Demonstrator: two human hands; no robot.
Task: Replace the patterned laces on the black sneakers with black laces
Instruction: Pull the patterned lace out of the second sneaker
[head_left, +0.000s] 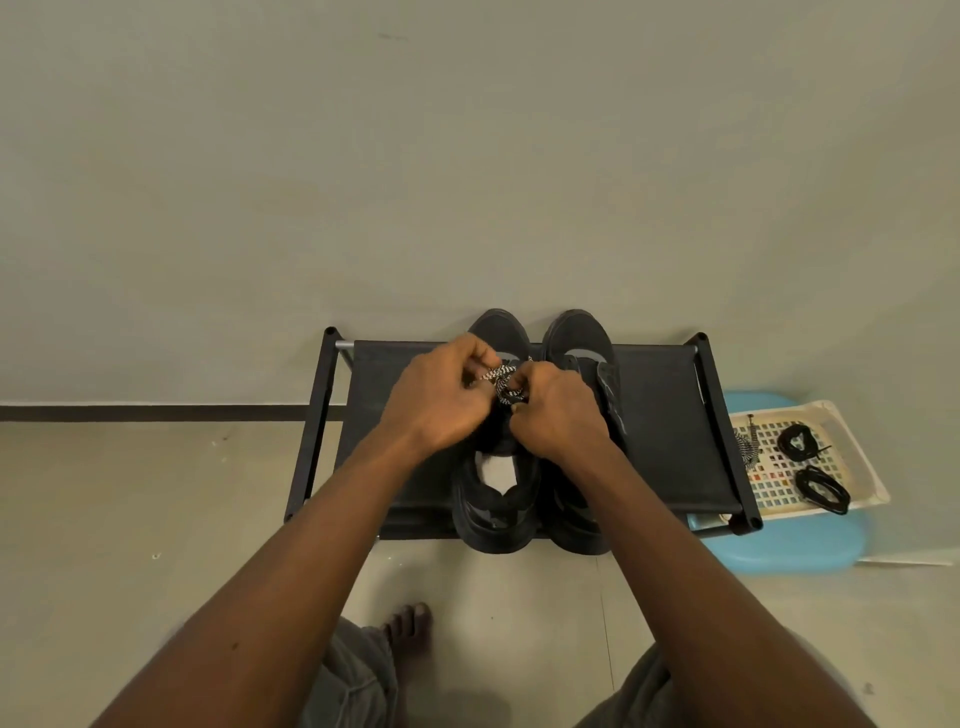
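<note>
Head camera looks down on a black fabric-topped rack (670, 415) against a plain wall, and much of what matters is covered. Both forearms cross the rack's near edge, and the two hands hide the middle of the left sneaker (493, 506), so its eyelets cannot be seen. The right sneaker (576, 332) sits just beside it, toes to the wall, its inner side behind the right wrist. It looks unlaced, with the tongue flopped sideways, though the dark fabric makes that hard to be sure of. Right of the rack, a blue stool (800, 553) carries a pale slotted tray (857, 447) (both partly cut off by the rack's frame).

The left hand (441, 400) is knuckles-up over the left sneaker's forefoot, fingers curled, thumb and forefinger pinching a stretch of the patterned lace (500, 382). The right hand (558, 415), close beside it, is curled too, its fingertips gripping the same lace where it bunches above the tongue. Both arms reach forward, nearly straight.

In the tray lie two coils of black laces (797, 441), well apart from the hands, and at its left edge a second patterned lace (745, 449). A bare foot (410, 629) shows low down between the arms.
</note>
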